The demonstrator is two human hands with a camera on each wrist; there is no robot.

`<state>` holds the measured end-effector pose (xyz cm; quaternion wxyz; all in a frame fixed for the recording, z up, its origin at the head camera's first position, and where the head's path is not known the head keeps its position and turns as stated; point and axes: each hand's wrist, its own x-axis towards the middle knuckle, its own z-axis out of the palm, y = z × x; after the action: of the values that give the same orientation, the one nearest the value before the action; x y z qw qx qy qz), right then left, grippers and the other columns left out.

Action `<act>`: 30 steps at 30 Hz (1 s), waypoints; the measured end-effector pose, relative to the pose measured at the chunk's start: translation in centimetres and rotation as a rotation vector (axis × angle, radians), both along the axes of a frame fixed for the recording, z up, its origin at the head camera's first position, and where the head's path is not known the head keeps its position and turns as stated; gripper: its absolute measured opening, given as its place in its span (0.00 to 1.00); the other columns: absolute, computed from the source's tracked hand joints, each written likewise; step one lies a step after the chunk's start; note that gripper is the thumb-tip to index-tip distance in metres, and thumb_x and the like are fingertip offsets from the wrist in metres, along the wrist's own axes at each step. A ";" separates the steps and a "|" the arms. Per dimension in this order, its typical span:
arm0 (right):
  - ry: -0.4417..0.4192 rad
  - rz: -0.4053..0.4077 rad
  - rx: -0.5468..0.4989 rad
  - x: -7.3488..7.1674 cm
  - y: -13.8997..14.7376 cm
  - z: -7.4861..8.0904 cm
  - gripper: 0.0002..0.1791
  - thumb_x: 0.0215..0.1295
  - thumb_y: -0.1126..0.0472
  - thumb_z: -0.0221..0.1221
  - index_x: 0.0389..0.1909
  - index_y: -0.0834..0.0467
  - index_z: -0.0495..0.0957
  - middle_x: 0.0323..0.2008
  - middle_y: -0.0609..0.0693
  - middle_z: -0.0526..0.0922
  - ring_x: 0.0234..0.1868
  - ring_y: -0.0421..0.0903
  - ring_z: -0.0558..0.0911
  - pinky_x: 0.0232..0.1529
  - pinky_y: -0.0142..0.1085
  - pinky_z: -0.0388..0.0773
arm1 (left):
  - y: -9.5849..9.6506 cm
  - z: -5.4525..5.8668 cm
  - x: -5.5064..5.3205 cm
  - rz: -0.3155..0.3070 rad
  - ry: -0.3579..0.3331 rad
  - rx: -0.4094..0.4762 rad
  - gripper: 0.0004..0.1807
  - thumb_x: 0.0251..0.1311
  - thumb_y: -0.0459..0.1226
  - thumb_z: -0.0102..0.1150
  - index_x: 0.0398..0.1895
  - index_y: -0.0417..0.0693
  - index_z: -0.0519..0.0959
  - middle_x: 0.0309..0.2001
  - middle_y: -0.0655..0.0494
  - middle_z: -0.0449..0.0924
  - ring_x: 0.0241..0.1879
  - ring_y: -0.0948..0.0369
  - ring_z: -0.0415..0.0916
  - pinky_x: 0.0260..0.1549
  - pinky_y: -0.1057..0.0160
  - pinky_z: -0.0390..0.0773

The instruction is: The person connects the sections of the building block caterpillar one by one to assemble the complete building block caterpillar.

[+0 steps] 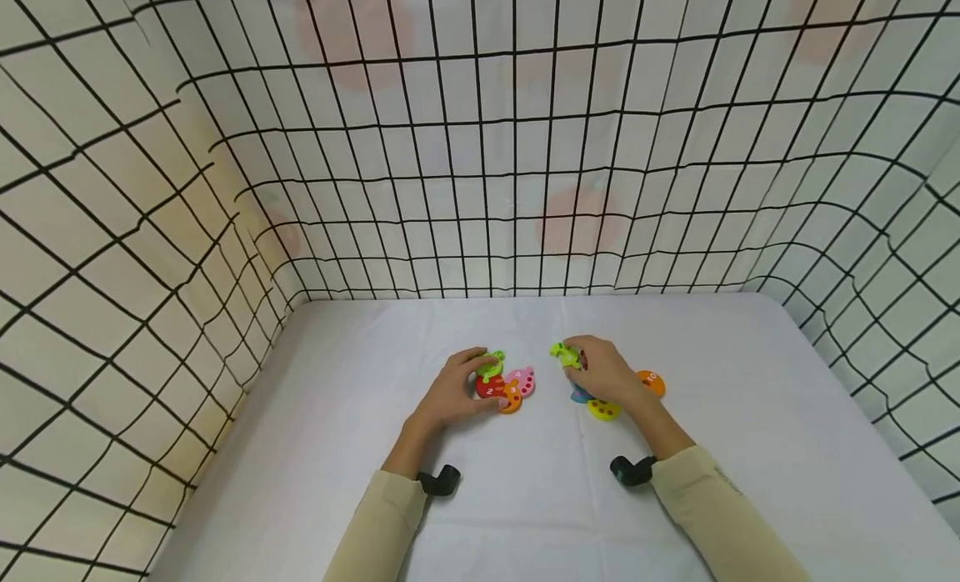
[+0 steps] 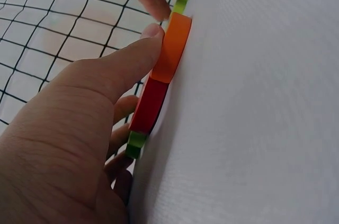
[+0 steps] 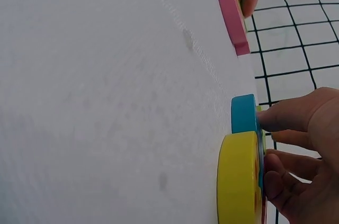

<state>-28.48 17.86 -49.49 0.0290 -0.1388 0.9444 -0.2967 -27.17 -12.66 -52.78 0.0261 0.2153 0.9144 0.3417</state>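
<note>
In the head view my left hand (image 1: 450,392) lies around a cluster of thick, flat toy pieces. Its thumb touches the orange piece (image 2: 172,46), while its bent fingers reach past the red piece (image 2: 148,105) to the green piece (image 1: 491,364). A pink dotted piece (image 1: 521,382) adjoins these on the right. My right hand (image 1: 606,369) pinches another green piece (image 1: 564,354) between thumb and fingers. Under and beside that hand are a blue piece (image 3: 243,113), a yellow dotted piece (image 3: 237,176) and an orange numbered piece (image 1: 652,383), partly hidden by the hand.
The pieces lie on a white-covered table (image 1: 517,499). Black wire grid panels (image 1: 513,182) rise at the back and both sides, with white sheeting behind them. Each wrist wears a small black camera, one on the left (image 1: 441,480) and one on the right (image 1: 632,470).
</note>
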 end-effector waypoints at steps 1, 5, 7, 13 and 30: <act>-0.004 -0.002 0.013 -0.1 -0.1 -0.1 0.28 0.69 0.58 0.65 0.67 0.62 0.74 0.46 0.59 0.81 0.40 0.49 0.74 0.41 0.41 0.76 | 0.0 0.0 0.0 0.000 -0.004 -0.004 0.39 0.54 0.58 0.72 0.71 0.62 0.75 0.77 0.56 0.63 0.79 0.51 0.56 0.74 0.39 0.62; -0.008 -0.013 0.029 -0.2 -0.4 -0.2 0.27 0.68 0.58 0.65 0.65 0.63 0.76 0.48 0.59 0.81 0.39 0.49 0.74 0.40 0.40 0.76 | -0.2 -0.2 0.0 -0.008 -0.009 -0.020 0.40 0.55 0.58 0.71 0.72 0.62 0.74 0.78 0.57 0.62 0.79 0.52 0.56 0.74 0.39 0.62; 0.003 -0.020 0.031 -0.2 -0.6 -0.3 0.26 0.67 0.59 0.65 0.64 0.63 0.77 0.54 0.59 0.82 0.43 0.51 0.76 0.48 0.44 0.80 | -0.2 -0.2 0.0 -0.013 -0.003 -0.026 0.40 0.55 0.58 0.70 0.72 0.63 0.73 0.78 0.58 0.62 0.79 0.52 0.56 0.74 0.39 0.62; 0.019 -0.039 0.035 -0.1 -0.8 -0.6 0.24 0.68 0.59 0.64 0.63 0.62 0.77 0.59 0.61 0.81 0.53 0.56 0.79 0.63 0.55 0.78 | -0.1 0.0 0.1 -0.021 0.021 -0.004 0.40 0.54 0.56 0.72 0.72 0.60 0.74 0.78 0.54 0.63 0.79 0.50 0.56 0.74 0.38 0.62; -0.022 -0.039 -0.084 0.6 -0.6 0.3 0.23 0.67 0.58 0.67 0.63 0.56 0.78 0.34 0.52 0.75 0.34 0.48 0.73 0.33 0.36 0.72 | -0.1 0.4 0.2 0.000 -0.034 -0.014 0.43 0.52 0.57 0.73 0.73 0.63 0.72 0.78 0.58 0.62 0.78 0.50 0.59 0.74 0.38 0.63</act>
<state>-27.89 17.24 -49.22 0.0277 -0.1181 0.9333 -0.3380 -27.02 -12.72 -52.37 0.0432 0.2092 0.9162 0.3390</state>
